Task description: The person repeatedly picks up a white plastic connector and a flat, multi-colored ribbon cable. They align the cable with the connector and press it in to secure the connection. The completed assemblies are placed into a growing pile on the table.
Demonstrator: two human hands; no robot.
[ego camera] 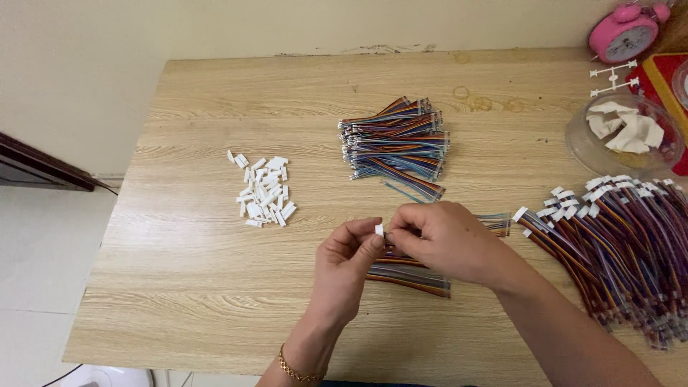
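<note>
Nearest the camera, the left hand (347, 261) pinches a small white connector housing (378, 229) between thumb and forefinger, its grip closed tight on the piece and holding it just above the bench (201, 287). The right hand (444, 240) meets it from the other side, fingers closed on the end of a flat multicoloured ribbon cable (494, 223) whose far end trails out to the right past the knuckles; the cable tip itself is hidden behind the fingertips, so how far it sits in the housing cannot be told. To do this well, the person probably needs to keep the housing square to the cable end, press straight in and not at an angle, and hold close to the tip so the thin wires do not buckle. Under the hands lies a small bundle of loose cables (408, 276). To the right spreads a large heap of cables with white ends (616, 244). Farther on, left of centre, sits a pile of white housings (264, 192), and beyond the hands a stack of bare cables (395, 147). At the far right stand a clear bowl (584, 147) and a pink alarm clock (623, 34).
</note>
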